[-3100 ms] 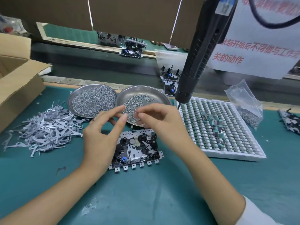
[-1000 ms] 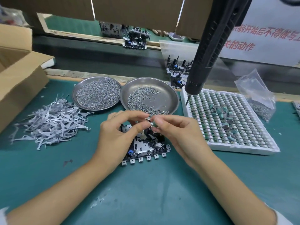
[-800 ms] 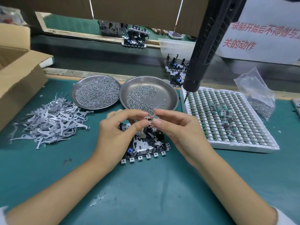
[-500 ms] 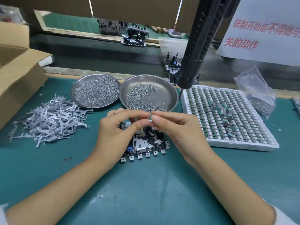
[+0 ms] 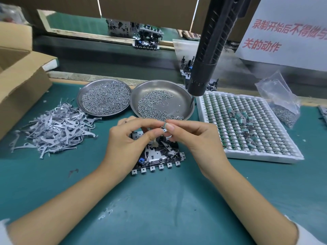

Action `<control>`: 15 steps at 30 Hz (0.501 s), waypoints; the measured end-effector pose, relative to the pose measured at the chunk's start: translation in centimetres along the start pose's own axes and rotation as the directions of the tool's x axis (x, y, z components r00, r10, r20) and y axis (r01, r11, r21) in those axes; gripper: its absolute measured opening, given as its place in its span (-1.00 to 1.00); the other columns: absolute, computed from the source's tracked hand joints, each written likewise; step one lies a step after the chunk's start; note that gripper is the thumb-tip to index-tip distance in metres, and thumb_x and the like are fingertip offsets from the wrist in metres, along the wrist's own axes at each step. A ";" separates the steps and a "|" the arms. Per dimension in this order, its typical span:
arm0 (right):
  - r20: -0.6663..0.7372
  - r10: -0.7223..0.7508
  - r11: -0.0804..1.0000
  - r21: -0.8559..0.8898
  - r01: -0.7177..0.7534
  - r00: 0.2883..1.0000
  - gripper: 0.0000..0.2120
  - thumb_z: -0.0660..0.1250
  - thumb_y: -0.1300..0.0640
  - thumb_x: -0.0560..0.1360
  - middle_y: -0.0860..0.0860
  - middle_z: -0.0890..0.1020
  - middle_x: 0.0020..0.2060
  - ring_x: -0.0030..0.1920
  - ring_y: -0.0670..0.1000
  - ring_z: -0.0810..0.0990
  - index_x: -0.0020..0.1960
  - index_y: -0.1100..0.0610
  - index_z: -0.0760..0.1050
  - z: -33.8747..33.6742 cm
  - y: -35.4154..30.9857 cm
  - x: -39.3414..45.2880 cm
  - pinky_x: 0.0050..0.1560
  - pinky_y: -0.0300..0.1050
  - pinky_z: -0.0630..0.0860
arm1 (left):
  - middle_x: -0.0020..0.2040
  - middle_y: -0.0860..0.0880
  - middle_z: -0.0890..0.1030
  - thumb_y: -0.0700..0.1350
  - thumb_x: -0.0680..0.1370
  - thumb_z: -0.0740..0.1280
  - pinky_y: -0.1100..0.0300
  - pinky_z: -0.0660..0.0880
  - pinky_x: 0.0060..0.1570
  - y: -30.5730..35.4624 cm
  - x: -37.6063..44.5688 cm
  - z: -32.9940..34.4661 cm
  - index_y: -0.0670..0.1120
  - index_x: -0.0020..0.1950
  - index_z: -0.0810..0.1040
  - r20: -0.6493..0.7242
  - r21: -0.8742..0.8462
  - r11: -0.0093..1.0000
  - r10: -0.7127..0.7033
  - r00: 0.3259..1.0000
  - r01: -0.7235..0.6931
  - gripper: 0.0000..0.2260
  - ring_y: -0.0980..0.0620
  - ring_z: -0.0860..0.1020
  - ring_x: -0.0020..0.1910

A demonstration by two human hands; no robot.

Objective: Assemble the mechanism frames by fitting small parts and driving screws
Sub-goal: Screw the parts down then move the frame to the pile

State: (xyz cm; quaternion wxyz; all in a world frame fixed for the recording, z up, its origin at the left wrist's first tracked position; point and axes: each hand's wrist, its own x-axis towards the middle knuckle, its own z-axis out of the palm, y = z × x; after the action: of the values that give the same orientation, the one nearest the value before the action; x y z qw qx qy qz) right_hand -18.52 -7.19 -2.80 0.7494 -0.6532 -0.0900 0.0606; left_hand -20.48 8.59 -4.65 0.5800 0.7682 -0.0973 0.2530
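Both hands have drifted in from the screw dish and now meet fingertip to fingertip directly above the mechanism frame (image 5: 155,153). The left hand (image 5: 131,144) pinches with thumb and forefinger curled, and the right hand (image 5: 192,140) pinches back from the other side, the two pinches closing on one small part (image 5: 164,126), tiny, with a hint of green. Looks like a handover or a turn of the part to line it up, held high so the eyes get a clear look before it goes down. What the part is exactly, too small to tell.

Just under the pinch sits the frame, flat on the green mat (image 5: 159,206), tabs toward the person, so the drop is short. Right behind the pinch, the nearer screw dish (image 5: 182,96); beside it, a second dish (image 5: 83,96). Off to the right, the white parts tray (image 5: 265,156). Above and right hangs the electric screwdriver (image 5: 203,75), unheld, so screw driving is probably a later step.
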 end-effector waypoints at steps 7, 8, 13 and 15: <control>0.020 -0.070 0.996 -0.054 0.071 0.997 -0.87 0.45 0.25 0.40 0.03 0.71 -0.28 -0.26 -0.11 0.65 -0.05 0.22 0.66 0.0 0.1 0.0 -0.23 -0.31 0.52 | -0.22 0.26 0.64 0.03 0.35 0.43 -0.09 0.49 -0.03 0.0 -0.1 0.0 0.18 -0.16 0.68 0.014 -0.009 1.000 -0.018 1.000 0.018 -0.90 0.07 0.57 -0.19; 0.034 -0.083 0.994 -0.069 0.085 0.996 -0.86 0.45 0.25 0.40 0.02 0.71 -0.27 -0.25 -0.11 0.65 -0.05 0.22 0.66 0.0 0.2 0.0 -0.22 -0.32 0.52 | -0.21 0.27 0.64 0.03 0.36 0.43 -0.10 0.49 -0.02 0.1 0.0 0.0 0.17 -0.13 0.68 0.015 -0.006 1.000 -0.018 1.000 0.018 -0.88 0.07 0.57 -0.18; 0.094 -0.148 0.974 -0.158 0.162 0.984 -0.80 0.43 0.22 0.41 -0.04 0.72 -0.19 -0.20 -0.13 0.66 0.03 0.18 0.64 -0.3 0.1 -0.2 -0.15 -0.34 0.52 | -0.16 0.20 0.60 0.01 0.39 0.43 0.16 0.47 -0.02 0.0 0.1 0.0 0.14 -0.15 0.67 0.055 -0.003 0.999 0.033 0.998 -0.033 -0.93 0.16 0.53 -0.10; 0.121 -0.162 0.966 -0.185 0.182 0.979 -0.79 0.41 0.27 0.44 -0.06 0.71 -0.17 -0.19 -0.14 0.66 0.07 0.15 0.63 -0.4 0.1 -0.2 -0.13 -0.33 0.52 | -0.17 0.16 0.56 -0.05 0.38 0.44 0.36 0.42 -0.02 0.0 0.1 -0.1 0.12 -0.12 0.63 0.039 -0.011 0.999 0.040 0.998 -0.040 -0.89 0.22 0.52 -0.09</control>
State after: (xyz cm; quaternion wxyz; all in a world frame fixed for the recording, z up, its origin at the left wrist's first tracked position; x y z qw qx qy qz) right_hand -18.65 -7.57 -2.94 0.6784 -0.7091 -0.1912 0.0205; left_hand -20.40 8.66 -4.55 0.5769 0.7678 -0.1252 0.2489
